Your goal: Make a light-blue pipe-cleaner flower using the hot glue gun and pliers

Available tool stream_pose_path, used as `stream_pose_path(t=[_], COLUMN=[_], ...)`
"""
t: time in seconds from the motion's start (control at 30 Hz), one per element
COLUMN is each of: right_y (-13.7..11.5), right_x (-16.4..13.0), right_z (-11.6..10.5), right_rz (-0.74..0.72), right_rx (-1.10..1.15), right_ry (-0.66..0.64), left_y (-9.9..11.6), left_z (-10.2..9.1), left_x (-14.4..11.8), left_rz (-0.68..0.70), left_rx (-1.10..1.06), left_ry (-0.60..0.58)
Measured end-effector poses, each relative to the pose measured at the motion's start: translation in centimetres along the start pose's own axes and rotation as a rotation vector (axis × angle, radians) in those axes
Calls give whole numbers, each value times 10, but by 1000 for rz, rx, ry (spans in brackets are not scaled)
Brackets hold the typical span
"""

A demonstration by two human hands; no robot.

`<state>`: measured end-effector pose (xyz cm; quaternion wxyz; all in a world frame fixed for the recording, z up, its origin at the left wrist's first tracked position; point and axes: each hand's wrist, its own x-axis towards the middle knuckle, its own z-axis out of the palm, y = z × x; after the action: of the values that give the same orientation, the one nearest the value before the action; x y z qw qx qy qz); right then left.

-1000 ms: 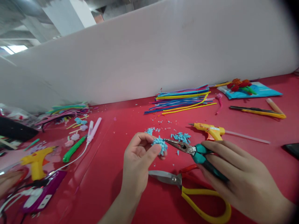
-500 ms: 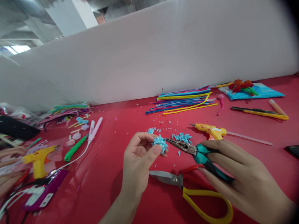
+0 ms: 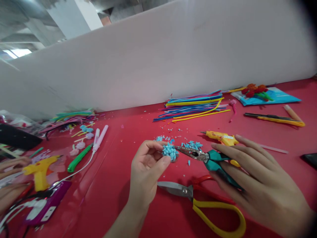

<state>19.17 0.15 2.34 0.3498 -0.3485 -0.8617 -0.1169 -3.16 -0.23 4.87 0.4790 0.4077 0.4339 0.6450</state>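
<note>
Right hand [image 3: 257,185]: fingers now splayed wider, loosely holding teal-handled pliers [image 3: 208,158]. Left hand [image 3: 146,168]: fingers pinching fuzzy blue tuft [image 3: 169,151] at plier tips. Glossy red bench [image 3: 119,185]; white wall panel [image 3: 173,56] beyond fingers.

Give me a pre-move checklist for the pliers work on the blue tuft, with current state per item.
1. Left hand pinches the blue tuft between thumb and fingers: ok.
2. Right hand holds the teal-handled pliers: ok, though the fingers are spread, so the grip looks loose.
3. Plier tips reach the tuft: ok, they touch its right side.
4. Tips closed on a strand: cannot tell, too small.
5. Scissors lie just under both hands, blades pointing left: not ok, they crowd the work.
6. Glue gun lies behind the right hand, nozzle pointing left, apart from the tuft: ok.
</note>
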Motion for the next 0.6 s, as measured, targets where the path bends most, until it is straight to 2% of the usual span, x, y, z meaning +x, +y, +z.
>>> stream_pose_path(t=[0.1, 0.23, 0.3, 0.43, 0.5, 0.6], right_y=[-1, -3, -4, -4, -4, -5], right_x=[1, 3, 3, 3, 3, 3], right_z=[-1, -2, -1, 3, 4, 2], right_rz=[86, 192, 172, 137, 168, 235], right_rx=[102, 314, 308, 219, 252, 368], right_ry=[-14, -110, -112, -32, -57, -159], left_y=[0, 3, 4, 5, 4, 2], left_z=[-1, -2, -2, -1, -2, -3], left_x=[1, 1, 2, 4, 4, 4], left_rz=[4, -50, -92, -136, -122, -101], left_rx=[7, 8, 8, 11, 4, -13], left_ry=[1, -13, -22, -30, -21, -11])
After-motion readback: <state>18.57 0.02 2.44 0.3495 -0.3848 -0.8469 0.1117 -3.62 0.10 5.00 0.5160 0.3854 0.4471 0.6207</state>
